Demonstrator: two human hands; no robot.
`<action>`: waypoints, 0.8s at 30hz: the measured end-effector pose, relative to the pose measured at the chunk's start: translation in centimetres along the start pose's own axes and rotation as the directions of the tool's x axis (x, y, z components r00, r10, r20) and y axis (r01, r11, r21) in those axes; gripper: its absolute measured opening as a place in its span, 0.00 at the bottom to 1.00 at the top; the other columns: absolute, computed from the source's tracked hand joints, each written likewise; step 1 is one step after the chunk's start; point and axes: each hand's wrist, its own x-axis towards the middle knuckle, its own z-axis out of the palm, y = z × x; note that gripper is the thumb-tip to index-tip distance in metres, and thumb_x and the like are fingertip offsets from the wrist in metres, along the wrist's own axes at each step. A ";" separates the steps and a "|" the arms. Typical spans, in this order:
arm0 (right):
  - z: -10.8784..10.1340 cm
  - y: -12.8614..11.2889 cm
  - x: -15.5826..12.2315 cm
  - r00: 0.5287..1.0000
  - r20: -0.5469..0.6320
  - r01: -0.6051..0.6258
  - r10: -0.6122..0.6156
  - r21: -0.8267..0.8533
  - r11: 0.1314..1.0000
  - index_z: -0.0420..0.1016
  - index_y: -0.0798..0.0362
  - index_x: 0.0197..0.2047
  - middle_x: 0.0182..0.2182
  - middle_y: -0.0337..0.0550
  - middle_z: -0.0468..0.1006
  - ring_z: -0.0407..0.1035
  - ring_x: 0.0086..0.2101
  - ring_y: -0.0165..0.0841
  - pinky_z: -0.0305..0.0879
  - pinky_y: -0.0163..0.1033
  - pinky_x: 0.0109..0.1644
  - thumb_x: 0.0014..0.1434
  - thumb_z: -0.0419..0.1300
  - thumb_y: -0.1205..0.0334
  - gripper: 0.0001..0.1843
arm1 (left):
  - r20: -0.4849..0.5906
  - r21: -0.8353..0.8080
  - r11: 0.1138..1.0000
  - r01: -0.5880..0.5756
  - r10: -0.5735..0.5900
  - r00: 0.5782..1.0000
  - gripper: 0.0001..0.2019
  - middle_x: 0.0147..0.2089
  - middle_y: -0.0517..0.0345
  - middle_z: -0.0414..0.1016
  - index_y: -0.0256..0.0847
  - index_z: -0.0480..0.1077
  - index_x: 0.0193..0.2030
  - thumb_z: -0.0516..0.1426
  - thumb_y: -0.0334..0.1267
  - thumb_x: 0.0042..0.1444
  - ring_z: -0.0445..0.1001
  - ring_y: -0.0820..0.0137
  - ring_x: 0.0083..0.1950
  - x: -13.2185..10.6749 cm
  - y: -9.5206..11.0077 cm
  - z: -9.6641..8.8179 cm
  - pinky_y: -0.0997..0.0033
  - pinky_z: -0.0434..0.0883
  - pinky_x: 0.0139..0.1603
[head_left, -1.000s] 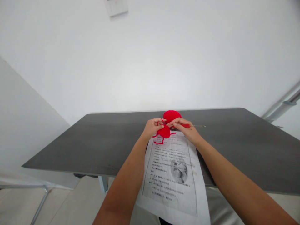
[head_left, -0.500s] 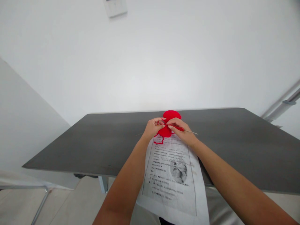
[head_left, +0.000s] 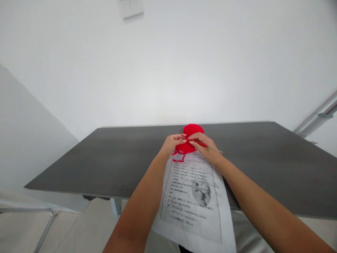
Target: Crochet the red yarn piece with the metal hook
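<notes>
My left hand (head_left: pixel 170 144) pinches a piece of red crochet work (head_left: pixel 185 148) near the back of the table. Between the fingers and thumb of my right hand (head_left: pixel 205 147) is a crochet hook (head_left: pixel 201 143) with a red handle. Its metal tip points left into the yarn at my left fingertips, and the other metal end sticks out to the right. Just behind both hands sits a ball of red yarn (head_left: pixel 193 129). A loose red strand (head_left: pixel 179 160) curls below the crochet work onto a printed sheet. The stitches are too small to make out.
The printed paper sheet (head_left: pixel 192 225) lies under my hands and hangs over the front edge of the dark grey table (head_left: pixel 86 161). A white wall (head_left: pixel 168 70) stands directly behind the table. Metal legs (head_left: pixel 44 232) of some furniture show at lower left.
The hook's tip has moved left and now reaches my left fingertips. My left fingers have straightened a little, and the crochet work has shifted slightly in the grip.
</notes>
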 end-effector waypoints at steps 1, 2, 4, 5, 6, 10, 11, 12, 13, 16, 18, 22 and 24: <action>0.0 0.0 0.0 1.000 0.001 0.015 -0.015 -0.008 1.000 0.73 0.49 0.39 0.38 0.43 0.77 0.71 0.40 0.36 0.67 0.42 0.46 0.60 0.57 0.60 0.05 | 0.004 -0.024 0.999 0.027 -0.027 1.000 0.19 0.35 0.51 0.79 0.33 0.75 0.38 0.68 0.31 0.35 0.76 0.70 0.35 -0.1 0.0 0.1 0.68 0.71 0.45; 0.0 0.0 -0.1 1.000 0.001 0.026 -0.026 -0.017 1.000 0.73 0.48 0.40 0.38 0.43 0.77 0.71 0.40 0.36 0.67 0.43 0.47 0.60 0.57 0.59 0.06 | 0.007 -0.041 0.998 0.052 -0.051 0.999 0.18 0.35 0.51 0.79 0.33 0.75 0.38 0.68 0.31 0.35 0.76 0.70 0.35 -0.2 0.1 0.1 0.67 0.71 0.45; 0.0 0.0 -0.1 0.999 0.002 0.042 -0.042 -0.039 0.998 0.72 0.48 0.41 0.39 0.44 0.76 0.70 0.41 0.36 0.67 0.43 0.48 0.61 0.57 0.59 0.06 | 0.018 -0.069 0.994 0.085 -0.084 0.996 0.16 0.34 0.50 0.79 0.32 0.76 0.37 0.67 0.30 0.37 0.77 0.69 0.34 -0.3 0.1 0.2 0.66 0.71 0.46; 0.0 -0.1 -0.1 0.999 0.003 0.049 -0.049 -0.051 0.997 0.72 0.48 0.41 0.40 0.44 0.76 0.70 0.42 0.37 0.66 0.44 0.49 0.61 0.56 0.59 0.06 | 0.020 -0.082 0.992 0.093 -0.092 0.996 0.15 0.34 0.50 0.79 0.32 0.76 0.37 0.67 0.29 0.38 0.77 0.69 0.34 -0.3 0.2 0.3 0.65 0.72 0.46; 0.0 -0.1 -0.1 0.998 0.006 0.055 -0.055 -0.063 0.996 0.72 0.47 0.41 0.40 0.44 0.76 0.70 0.42 0.37 0.66 0.44 0.50 0.61 0.56 0.59 0.06 | 0.020 -0.093 0.991 0.097 -0.095 0.995 0.14 0.34 0.49 0.80 0.32 0.76 0.37 0.67 0.29 0.39 0.77 0.69 0.34 -0.4 0.2 0.4 0.65 0.72 0.46; 0.1 -0.4 0.0 0.997 0.016 0.071 -0.070 -0.112 0.991 0.71 0.47 0.42 0.41 0.46 0.74 0.69 0.44 0.39 0.64 0.46 0.51 0.63 0.54 0.58 0.07 | 0.000 -0.104 0.991 0.079 -0.079 0.997 0.12 0.34 0.50 0.79 0.32 0.76 0.36 0.66 0.28 0.40 0.77 0.69 0.34 -0.2 0.0 0.6 0.65 0.73 0.46; 0.2 -0.5 0.0 0.997 0.014 0.072 -0.071 -0.125 0.990 0.70 0.47 0.42 0.40 0.46 0.74 0.69 0.44 0.39 0.64 0.46 0.51 0.63 0.54 0.58 0.07 | -0.001 -0.102 0.992 0.073 -0.074 0.997 0.12 0.33 0.51 0.79 0.33 0.76 0.36 0.66 0.29 0.40 0.77 0.69 0.34 -0.2 0.0 0.6 0.65 0.72 0.46; 0.2 -0.5 0.0 0.997 0.011 0.072 -0.071 -0.139 0.988 0.70 0.47 0.42 0.40 0.46 0.74 0.68 0.43 0.39 0.64 0.46 0.50 0.63 0.54 0.57 0.07 | -0.001 -0.102 0.992 0.069 -0.070 0.998 0.12 0.33 0.51 0.79 0.33 0.76 0.35 0.66 0.29 0.41 0.77 0.70 0.34 -0.1 -0.1 0.6 0.66 0.72 0.46; 0.3 -0.6 0.0 0.997 0.006 0.071 -0.071 -0.152 0.986 0.70 0.48 0.42 0.40 0.47 0.73 0.68 0.43 0.39 0.64 0.46 0.50 0.63 0.53 0.57 0.07 | -0.001 -0.102 0.993 0.066 -0.066 0.998 0.11 0.33 0.51 0.79 0.33 0.76 0.35 0.66 0.29 0.41 0.77 0.70 0.34 0.0 -0.3 0.6 0.66 0.72 0.46; 0.3 -0.7 0.0 0.998 0.004 0.058 -0.058 -0.187 0.981 0.69 0.48 0.41 0.39 0.46 0.73 0.68 0.42 0.39 0.64 0.45 0.49 0.63 0.53 0.57 0.06 | -0.027 -0.072 0.997 0.039 -0.041 0.999 0.11 0.33 0.52 0.79 0.34 0.76 0.35 0.65 0.29 0.41 0.77 0.71 0.34 0.2 -0.7 0.5 0.67 0.73 0.44; 0.3 -0.8 0.0 0.999 0.011 0.042 -0.041 -0.200 0.979 0.68 0.48 0.40 0.39 0.46 0.73 0.67 0.42 0.39 0.64 0.44 0.48 0.64 0.52 0.58 0.06 | -0.066 -0.007 1.000 -0.013 0.013 0.998 0.13 0.33 0.52 0.79 0.34 0.75 0.36 0.65 0.29 0.40 0.76 0.71 0.33 0.5 -1.0 0.4 0.67 0.73 0.43; 0.3 -0.7 0.0 1.000 0.016 0.024 -0.021 -0.206 0.978 0.68 0.49 0.39 0.38 0.45 0.72 0.67 0.40 0.38 0.63 0.42 0.46 0.64 0.52 0.59 0.06 | -0.094 0.224 0.968 -0.115 0.139 0.986 0.17 0.37 0.51 0.79 0.34 0.75 0.42 0.64 0.30 0.42 0.76 0.68 0.36 0.9 -1.3 0.0 0.66 0.72 0.43; 0.3 -0.5 0.0 1.000 0.020 0.023 -0.019 -0.206 0.978 0.68 0.49 0.38 0.37 0.45 0.72 0.67 0.39 0.37 0.63 0.42 0.45 0.63 0.52 0.59 0.06 | -0.112 0.346 0.926 -0.150 0.200 0.973 0.17 0.40 0.50 0.79 0.35 0.75 0.43 0.63 0.29 0.42 0.76 0.67 0.39 1.0 -1.3 -0.1 0.66 0.72 0.44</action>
